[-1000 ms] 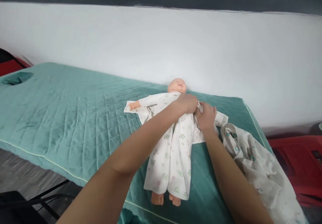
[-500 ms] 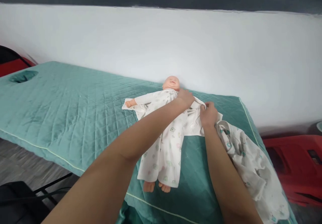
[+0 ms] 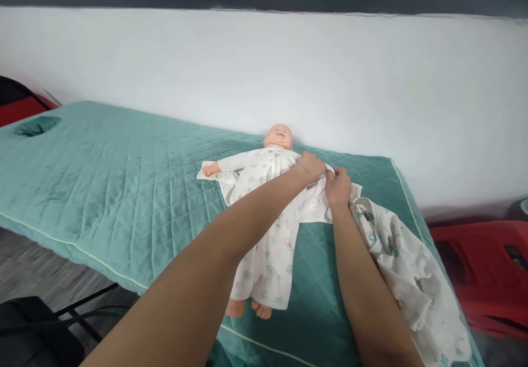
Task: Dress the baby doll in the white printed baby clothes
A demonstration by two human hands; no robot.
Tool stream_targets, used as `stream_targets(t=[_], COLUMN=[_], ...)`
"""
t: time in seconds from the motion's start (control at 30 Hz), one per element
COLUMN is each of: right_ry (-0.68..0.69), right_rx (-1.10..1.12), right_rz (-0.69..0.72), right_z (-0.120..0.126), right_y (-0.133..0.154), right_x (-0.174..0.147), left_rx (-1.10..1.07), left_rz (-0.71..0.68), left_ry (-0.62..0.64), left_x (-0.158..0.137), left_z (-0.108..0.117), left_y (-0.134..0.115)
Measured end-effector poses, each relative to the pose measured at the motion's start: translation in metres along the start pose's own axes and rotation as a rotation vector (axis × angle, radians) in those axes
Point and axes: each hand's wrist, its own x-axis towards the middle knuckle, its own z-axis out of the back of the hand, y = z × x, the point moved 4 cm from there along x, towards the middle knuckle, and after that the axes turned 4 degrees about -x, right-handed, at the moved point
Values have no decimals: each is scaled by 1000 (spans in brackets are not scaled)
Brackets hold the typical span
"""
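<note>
A baby doll [image 3: 279,136] lies on its back on the green quilted cover [image 3: 136,174], head toward the wall and bare feet toward me. It wears a white printed outfit [image 3: 276,257], and one sleeved arm stretches out to the left. White cloth [image 3: 317,208] spreads out on the doll's right-hand side in view. My left hand [image 3: 311,166] is closed on the sleeve there, close to the doll's shoulder. Just beyond it, my right hand [image 3: 338,188] pinches the same sleeve farther out. The doll's arm on this side is hidden by cloth and hands.
A crumpled white printed cloth [image 3: 412,279] lies along the right edge of the bed, beside my right forearm. The white wall [image 3: 247,70] borders the far side. A red plastic object [image 3: 490,268] stands off the right end. The cover has a hole [image 3: 38,126] at far left.
My left hand has shifted a little to the right along the sleeve, closer to my right hand. The doll's feet appear slightly farther left and lower in view.
</note>
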Motion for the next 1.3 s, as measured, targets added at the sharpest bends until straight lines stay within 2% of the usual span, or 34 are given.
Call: stream_targets(t=[0.23,0.53,0.83,1.0,1.13,1.2,1.3], right_ry=[-25,-92,-153,-281,-410,-444,-390], right_rx=[146,290,616,695,641,548,451], right_rz=[-50,-109,-185,-192,-140,-51,110], right_z=[2,8,3,8,25,34,36], right_y=[-10,-20,-37,-45,-36,-25,-3], right_x=[2,5,18,18,5,-3,-18], left_rx=[103,103,85,1,-89,-111,-134], left_rz=[10,31,-16,-5,65,99,111], left_ry=[0,-13,-20,-38,-4,-5,-54], left_x=[-10,-26,-31,-22,-13,-14,-31], left_z=[18,41,36,25,15,13,16], left_y=[14,29,30,17,1,-5,-9])
